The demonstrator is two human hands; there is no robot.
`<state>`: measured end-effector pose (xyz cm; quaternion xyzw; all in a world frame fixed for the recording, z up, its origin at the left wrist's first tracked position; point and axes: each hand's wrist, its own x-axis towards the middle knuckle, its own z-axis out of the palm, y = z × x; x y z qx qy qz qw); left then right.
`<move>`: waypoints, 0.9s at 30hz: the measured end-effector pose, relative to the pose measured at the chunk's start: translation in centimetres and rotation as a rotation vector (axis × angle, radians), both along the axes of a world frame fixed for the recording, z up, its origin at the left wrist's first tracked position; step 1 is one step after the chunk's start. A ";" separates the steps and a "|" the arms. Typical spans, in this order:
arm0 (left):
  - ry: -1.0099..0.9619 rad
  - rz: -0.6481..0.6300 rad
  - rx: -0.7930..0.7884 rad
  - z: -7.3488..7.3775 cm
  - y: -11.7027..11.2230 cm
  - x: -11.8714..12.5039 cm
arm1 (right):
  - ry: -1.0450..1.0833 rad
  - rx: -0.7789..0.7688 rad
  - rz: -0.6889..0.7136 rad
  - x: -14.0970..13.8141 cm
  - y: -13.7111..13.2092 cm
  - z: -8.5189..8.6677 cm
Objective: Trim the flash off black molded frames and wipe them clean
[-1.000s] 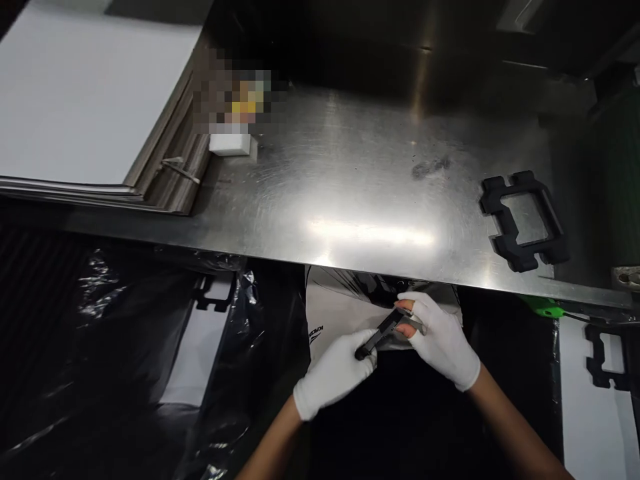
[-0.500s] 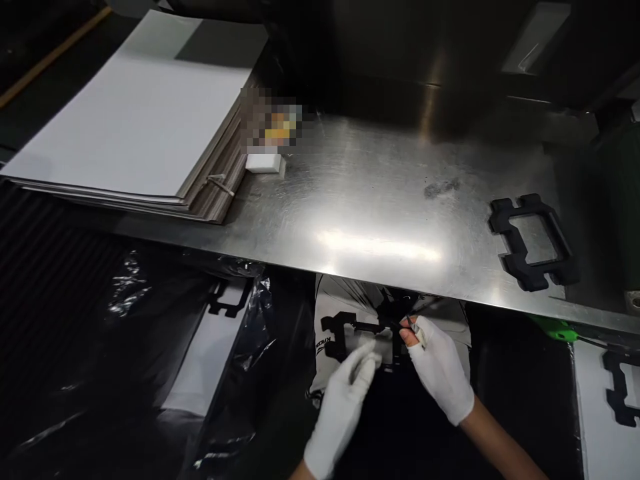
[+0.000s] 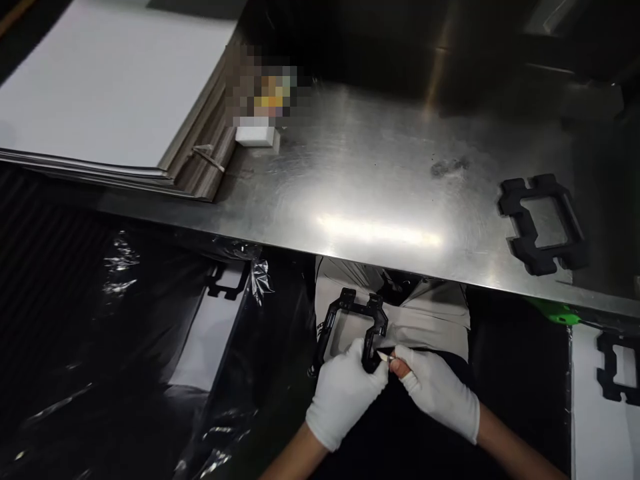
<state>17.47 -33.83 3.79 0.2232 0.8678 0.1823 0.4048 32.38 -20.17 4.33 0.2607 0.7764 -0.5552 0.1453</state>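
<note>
My left hand (image 3: 345,390), in a white glove, is closed round the lower end of a black plastic frame (image 3: 350,320), holding it upright below the steel table's front edge. My right hand (image 3: 435,390), also gloved with bare fingertips, pinches a small thin blade or tool (image 3: 384,357) whose tip touches the frame's lower right corner. Both hands sit close together over my lap.
A steel table (image 3: 370,193) spans the view. A stack of white sheets (image 3: 110,93) and a small white block (image 3: 256,135) lie at its left, another black frame (image 3: 543,223) at its right. Black plastic bags (image 3: 125,347) hang left; white sheets with frames lie right and left.
The frame went from edge-on to flat to upright in my left hand. Both hands dropped lower, and my right hand's tool now meets the frame's corner.
</note>
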 end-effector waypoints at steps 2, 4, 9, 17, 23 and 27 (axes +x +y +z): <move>0.107 -0.175 -0.096 0.0 -0.2 0.5 | -0.069 0.087 0.082 0.2 -0.4 -0.4; 0.154 -0.251 -0.106 -0.1 -0.3 0.8 | -0.131 0.172 0.124 0.1 -0.9 -0.4; 0.180 -0.329 -0.117 -0.1 -0.3 0.9 | -0.226 0.251 0.208 -0.6 -1.3 0.1; 0.204 -0.383 -0.179 -0.3 -0.4 1.2 | -0.271 0.233 0.192 -0.7 -1.5 -0.1; 0.220 -0.376 -0.223 -0.3 -0.2 1.5 | -0.318 0.237 0.197 -1.0 -1.5 0.1; 0.240 -0.377 -0.229 -0.1 0.0 1.6 | -0.319 0.198 0.189 -1.0 -1.3 0.4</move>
